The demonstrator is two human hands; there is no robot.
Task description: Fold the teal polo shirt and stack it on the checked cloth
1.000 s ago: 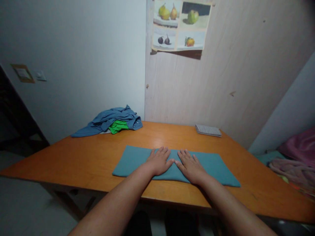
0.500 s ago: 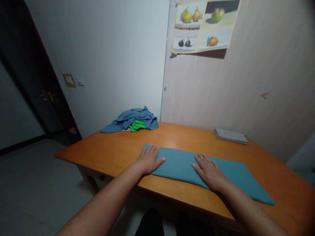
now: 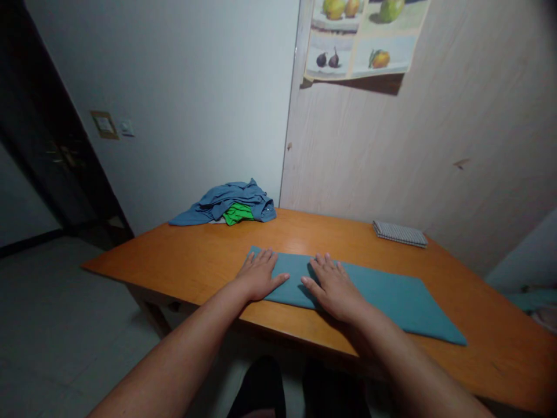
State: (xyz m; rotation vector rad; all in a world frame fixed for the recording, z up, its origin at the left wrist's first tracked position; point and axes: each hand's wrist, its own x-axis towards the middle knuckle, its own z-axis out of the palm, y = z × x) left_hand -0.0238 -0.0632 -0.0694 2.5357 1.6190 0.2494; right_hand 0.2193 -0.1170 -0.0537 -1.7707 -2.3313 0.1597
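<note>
A long, flat folded teal cloth (image 3: 383, 293) lies along the front of the wooden table (image 3: 209, 255). On its left end rests my left hand (image 3: 257, 275), palm down with the fingers stretched and the thumb out to the right. My right hand (image 3: 333, 284) is over the cloth's left half, fingers spread and pointing away from me, with a shadow beneath the thumb. Whether the right palm presses on the cloth or hovers just above it, I cannot tell. Neither hand grips anything.
At the back left of the table sits a crumpled heap of blue clothing (image 3: 217, 200) with a bright green piece of fabric (image 3: 238, 213) in it. A folded checked cloth (image 3: 400, 233) lies at the back right. Behind the table stands a wall with a fruit poster (image 3: 343, 39).
My right hand has moved left along the teal cloth, closer to my left hand. The left hand stays on the cloth's left end. The camera view has shifted slightly.
</note>
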